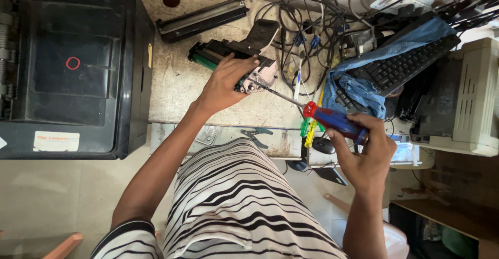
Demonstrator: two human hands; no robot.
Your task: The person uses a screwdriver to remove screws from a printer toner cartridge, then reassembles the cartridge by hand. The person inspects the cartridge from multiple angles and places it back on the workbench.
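My left hand (pixel 224 82) grips the near end of a black and green printer cartridge (pixel 218 51) that lies on a worn workbench (pixel 171 82). My right hand (pixel 366 152) holds a screwdriver with a blue and red handle (pixel 332 120). Its thin metal shaft (pixel 280 96) runs up and left, and the tip meets the cartridge's grey end cap (pixel 258 78) beside my left fingers.
A big black printer (pixel 73 67) fills the left. A long black roller part (pixel 202 17) lies at the back. Tangled cables (pixel 306 25), a black keyboard (pixel 400 64) on a blue cloth, and a beige printer (pixel 468 98) crowd the right. Pliers (pixel 257 133) lie on a lower shelf.
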